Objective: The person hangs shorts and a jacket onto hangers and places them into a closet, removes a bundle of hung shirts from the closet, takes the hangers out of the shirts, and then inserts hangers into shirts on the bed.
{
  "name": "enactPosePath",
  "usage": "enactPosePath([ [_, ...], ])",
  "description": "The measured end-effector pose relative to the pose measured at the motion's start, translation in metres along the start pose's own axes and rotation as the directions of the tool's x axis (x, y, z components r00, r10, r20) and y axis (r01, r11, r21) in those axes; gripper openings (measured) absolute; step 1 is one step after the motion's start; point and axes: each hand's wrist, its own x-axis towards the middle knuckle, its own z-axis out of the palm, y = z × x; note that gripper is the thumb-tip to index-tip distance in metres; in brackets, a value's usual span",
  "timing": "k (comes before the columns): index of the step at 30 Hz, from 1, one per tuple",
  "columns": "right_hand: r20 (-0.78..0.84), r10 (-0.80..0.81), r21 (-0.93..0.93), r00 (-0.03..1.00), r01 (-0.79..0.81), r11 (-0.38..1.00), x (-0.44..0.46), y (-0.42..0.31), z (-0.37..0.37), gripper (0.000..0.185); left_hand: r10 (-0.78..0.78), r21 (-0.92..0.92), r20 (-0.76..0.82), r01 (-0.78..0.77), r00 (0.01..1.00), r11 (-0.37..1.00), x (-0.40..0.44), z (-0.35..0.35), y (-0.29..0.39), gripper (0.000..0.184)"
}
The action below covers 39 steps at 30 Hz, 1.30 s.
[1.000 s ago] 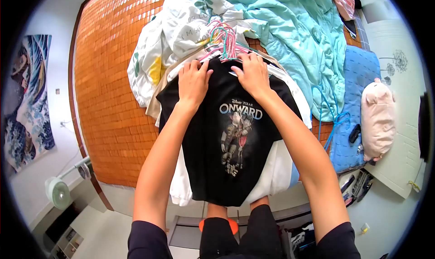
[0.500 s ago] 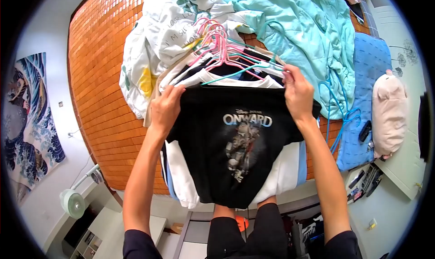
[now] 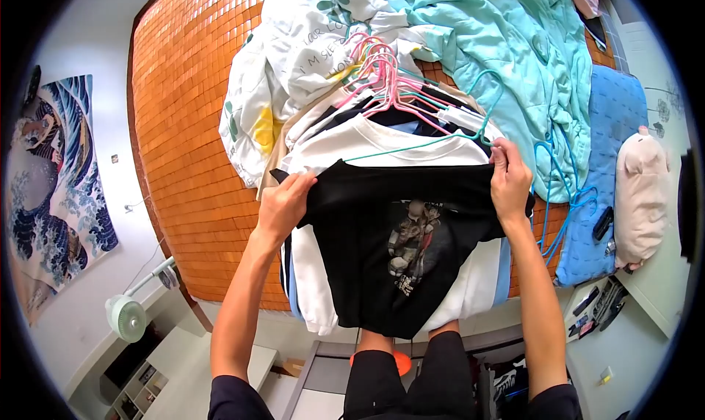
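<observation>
A black T-shirt (image 3: 415, 247) with a printed figure is stretched between my hands, its upper part folded over. My left hand (image 3: 286, 203) pinches its upper left edge. At the upper right edge, my right hand (image 3: 510, 181) grips the fabric, close to one end of a green hanger (image 3: 411, 149). That hanger lies just beyond the shirt's top edge, its hook turned up and right; whether my right fingers also touch it is unclear. Underneath is a white top (image 3: 360, 137), on a stack of clothes with pink hangers (image 3: 389, 82).
A white printed cloth (image 3: 257, 89) and a rumpled mint-green cloth (image 3: 507, 60) lie behind the stack on a brown tiled mat (image 3: 191, 134). To the right are blue hangers (image 3: 554, 200), a blue pad (image 3: 617, 119) and a pink plush toy (image 3: 640, 200). A small fan (image 3: 126, 317) stands lower left.
The shirt's top has folded over, covering the lettering above the figure. Both hands have drawn its edge toward me, exposing more of the white top and green hanger. The view has shifted slightly.
</observation>
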Motion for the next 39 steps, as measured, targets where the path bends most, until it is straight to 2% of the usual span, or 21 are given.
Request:
enactPosePath([
  [8, 0.035, 0.063, -0.040, 0.997, -0.061, 0.997, -0.021, 0.018, 0.013, 0.009, 0.009, -0.061, -0.016, -0.010, 1.000, 0.998, -0.014, 0.005, 0.000, 0.006],
  [14, -0.014, 0.120, -0.078, 0.993, -0.121, 0.990, -0.029, 0.023, 0.028, 0.012, -0.051, -0.086, 0.001, 0.051, 0.999, 0.995, -0.023, 0.008, 0.003, 0.007],
  [15, -0.076, 0.179, -0.082, 0.981, -0.185, 0.979, -0.029, 0.026, 0.031, 0.014, -0.076, -0.112, -0.007, 0.075, 0.997, 0.991, -0.025, 0.009, 0.005, 0.008],
  [16, -0.138, 0.232, -0.080, 0.963, -0.245, 0.966, -0.027, 0.031, 0.035, 0.016, -0.024, -0.147, -0.014, 0.022, 1.000, 0.989, -0.029, 0.011, 0.005, 0.010],
  [17, -0.205, 0.330, -0.017, 0.922, -0.340, 0.940, -0.021, 0.042, 0.035, 0.021, -0.028, -0.146, 0.025, 0.031, 0.999, 0.989, -0.039, 0.015, 0.009, 0.012],
  [19, -0.113, 0.457, 0.156, 0.882, -0.439, 0.885, -0.012, 0.031, 0.029, 0.024, -0.110, -0.169, 0.038, 0.115, 0.993, 0.979, -0.053, 0.021, 0.022, 0.012],
  [20, -0.096, 0.398, 0.229, 0.912, -0.369, 0.901, -0.012, 0.030, 0.030, 0.026, -0.152, -0.193, -0.039, 0.142, 0.988, 0.971, -0.058, 0.026, 0.023, 0.009],
  [21, -0.081, 0.332, 0.290, 0.940, -0.296, 0.910, -0.009, 0.028, 0.031, 0.027, -0.192, -0.161, -0.019, 0.187, 0.981, 0.969, -0.062, 0.028, 0.027, 0.008],
  [24, 0.053, 0.331, 0.551, 0.942, -0.304, 0.777, 0.016, -0.025, 0.033, 0.025, -0.154, -0.196, -0.035, 0.144, 0.988, 0.970, -0.057, 0.044, 0.041, 0.007],
  [25, 0.051, 0.278, 0.566, 0.959, -0.257, 0.783, 0.027, -0.044, 0.041, 0.025, -0.162, -0.201, -0.056, 0.148, 0.985, 0.968, -0.047, 0.046, 0.048, 0.007],
  [26, 0.092, 0.103, 0.507, 0.991, -0.135, 0.851, 0.037, -0.068, 0.041, 0.024, -0.155, -0.205, -0.061, 0.140, 0.986, 0.969, -0.037, 0.048, 0.054, 0.007],
  [27, 0.069, 0.027, 0.443, 0.997, -0.055, 0.895, 0.049, -0.087, 0.050, 0.021, -0.145, -0.212, -0.064, 0.129, 0.987, 0.969, -0.027, 0.050, 0.060, 0.007],
  [28, -0.066, -0.087, 0.535, 0.994, 0.109, 0.838, 0.065, -0.103, 0.062, 0.017, -0.128, -0.184, -0.079, 0.111, 0.989, 0.977, -0.017, 0.052, 0.062, 0.007],
  [30, -0.272, -0.138, 0.461, 0.952, 0.255, 0.850, 0.107, -0.123, 0.053, 0.011, -0.130, -0.109, -0.089, 0.120, 0.988, 0.987, -0.001, 0.055, 0.060, 0.008],
  [31, -0.240, -0.016, 0.594, 0.971, 0.160, 0.788, 0.121, -0.116, 0.038, 0.013, -0.155, -0.046, -0.079, 0.152, 0.985, 0.987, 0.003, 0.052, 0.055, 0.009],
  [33, -0.282, 0.160, 0.763, 0.946, 0.120, 0.635, 0.128, -0.072, -0.006, 0.018, -0.161, 0.018, -0.150, 0.165, 0.976, 0.986, 0.017, 0.046, 0.041, 0.009],
  [34, -0.293, 0.174, 0.702, 0.940, 0.088, 0.707, 0.115, -0.040, -0.038, 0.028, -0.296, -0.013, -0.077, 0.296, 0.952, 0.955, 0.022, 0.040, 0.038, 0.010],
  [35, -0.290, 0.293, 0.734, 0.911, 0.016, 0.679, 0.102, -0.011, -0.064, 0.033, -0.309, 0.008, -0.097, 0.311, 0.946, 0.950, 0.025, 0.036, 0.033, 0.010],
  [36, -0.350, 0.454, 0.556, 0.819, -0.209, 0.805, 0.084, -0.004, -0.086, 0.038, -0.274, 0.096, -0.084, 0.281, 0.958, 0.955, 0.030, 0.033, 0.029, 0.013],
  [37, -0.271, 0.357, 0.549, 0.894, -0.161, 0.820, 0.054, 0.051, -0.117, 0.038, -0.246, 0.183, -0.061, 0.253, 0.967, 0.950, 0.032, 0.031, 0.026, 0.015],
  [39, -0.263, 0.457, 0.447, 0.850, -0.313, 0.838, 0.004, 0.111, -0.159, 0.039, -0.221, 0.148, -0.202, 0.253, 0.954, 0.956, 0.039, 0.038, 0.029, 0.024],
])
